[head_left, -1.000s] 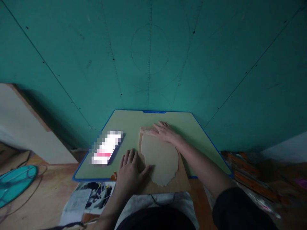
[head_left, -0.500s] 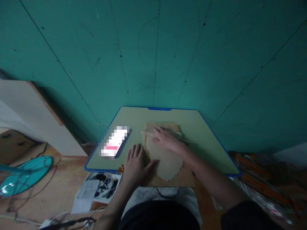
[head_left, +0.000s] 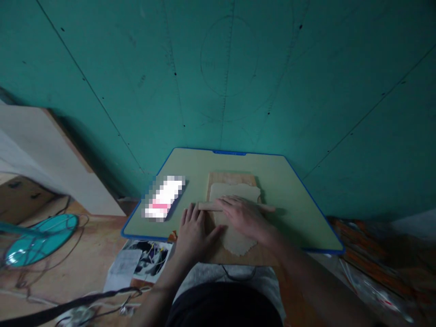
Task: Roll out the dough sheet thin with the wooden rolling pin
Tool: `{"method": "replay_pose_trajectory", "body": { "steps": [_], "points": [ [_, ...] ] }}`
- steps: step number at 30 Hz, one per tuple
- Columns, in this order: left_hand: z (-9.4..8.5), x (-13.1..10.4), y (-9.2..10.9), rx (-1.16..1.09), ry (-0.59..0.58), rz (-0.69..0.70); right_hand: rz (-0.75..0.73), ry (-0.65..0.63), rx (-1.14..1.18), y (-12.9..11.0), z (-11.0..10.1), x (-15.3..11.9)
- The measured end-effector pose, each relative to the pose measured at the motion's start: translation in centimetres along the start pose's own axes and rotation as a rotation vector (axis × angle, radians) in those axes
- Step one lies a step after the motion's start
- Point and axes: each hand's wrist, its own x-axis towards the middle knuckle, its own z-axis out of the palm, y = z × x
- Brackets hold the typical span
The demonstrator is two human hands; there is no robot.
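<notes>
A thin wooden rolling pin lies crosswise over a flat, pale sheet of dough with ragged edges. Under the dough is a wooden board. My right hand rests over the middle of the pin, its fingers laid across it, and covers part of the dough. On the board's left side, my left hand lies flat with its fingers spread and the thumb reaching to the dough's edge. Its fingertips are close to the pin's left end; whether they touch it I cannot tell.
The board sits on a pale table with a blue rim, against a green wall. A blurred-out phone-like screen stands at the table's left. Cables and a turquoise round base are on the floor at left.
My right hand and the rolling pin have come toward me, from the far end of the dough to its middle. The dough's far edge now shows. My left hand stays in place.
</notes>
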Motion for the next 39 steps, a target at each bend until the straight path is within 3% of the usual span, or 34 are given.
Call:
{"method": "replay_pose_trajectory", "body": {
  "steps": [4, 8, 12, 17, 20, 25, 31, 34, 39],
  "points": [
    [0.0, -0.1, -0.4, -0.116, 0.061, -0.043, 0.013, -0.024, -0.062, 0.5, -0.5, -1.5],
    [-1.5, 0.7, -2.6, -0.389, 0.040, -0.063, 0.023, -0.027, -0.050, 0.8, -0.6, -1.8],
    [-3.3, 1.8, -4.3, -0.588, -0.014, -0.088, -0.053, -0.033, -0.013, 0.7, -0.4, -0.1],
    [-3.7, 1.9, -3.9, -0.640, 0.101, -0.120, -0.187, -0.067, 0.014, -0.9, 0.2, 3.4],
    [-3.8, 1.7, -3.7, -0.719, 0.142, -0.152, -0.237, -0.078, -0.014, -1.8, 0.8, 4.1],
    [-4.1, 1.3, -3.9, -0.815, 0.234, -0.242, -0.219, -0.034, 0.043, -2.4, 0.9, 1.3],
    [-4.8, 1.3, -3.2, -0.831, 0.195, -0.232, -0.228, -0.085, 0.122, -2.3, -0.8, -2.0],
    [-4.8, 1.2, -3.3, -0.826, 0.189, -0.236, -0.227, -0.126, 0.091, -1.7, -0.3, -0.2],
    [-4.0, 1.3, -4.0, -0.722, 0.189, -0.200, -0.217, -0.159, 0.083, 0.3, 1.2, 5.4]
  ]
}}
